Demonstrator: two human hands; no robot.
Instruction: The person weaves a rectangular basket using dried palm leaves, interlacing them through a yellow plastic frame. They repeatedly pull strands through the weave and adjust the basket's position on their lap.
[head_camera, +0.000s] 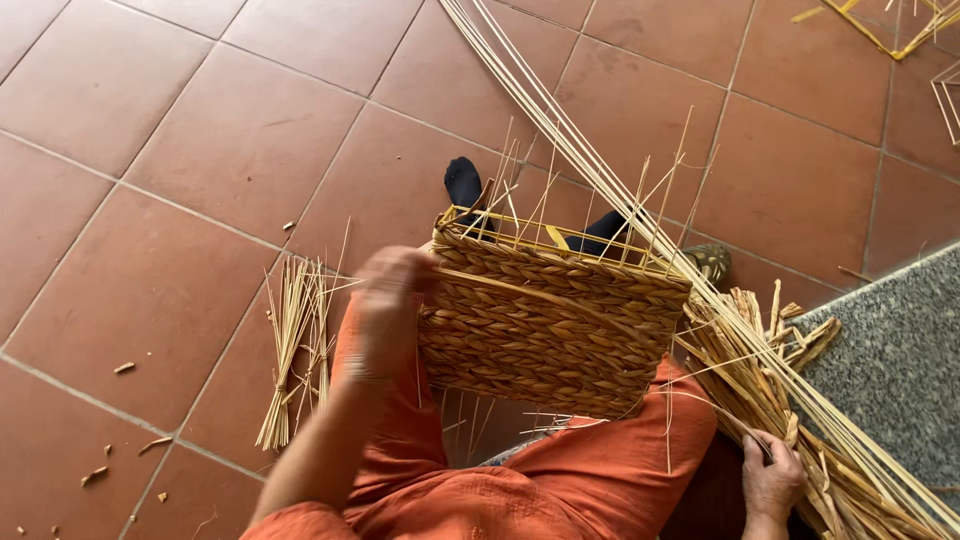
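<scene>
Woven basket (550, 325): on your lap, upright stakes loose. Left hand (392, 290) blurred at its left edge, grip unclear. Right hand (770, 480) closed on fibre bundle (750, 380). Risk: basket tips; a strand could snap.

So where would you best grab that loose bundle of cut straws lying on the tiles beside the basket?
Probably near the lower end of the bundle of cut straws, where the stalks bunch tight; higher up they fan apart. Come from above and its outer side, since the left hand and woven basket crowd the other side.
</scene>
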